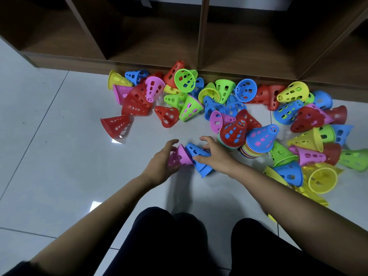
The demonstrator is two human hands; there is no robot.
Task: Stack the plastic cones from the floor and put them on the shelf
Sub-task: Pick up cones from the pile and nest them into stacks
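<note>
While the left hand (161, 164) curls round a pink cone (180, 157), the right hand (216, 156) grips a blue cone (200, 156) right beside it, low over the floor (59, 136). Both cones lie sideways and touch. The blue one's thin end points at the pink one, so I think they slide together next. A red-topped stack (233, 134) stands just past the right hand. Loose cones (185, 80) lie between the hands and the shelf (203, 36).
</note>
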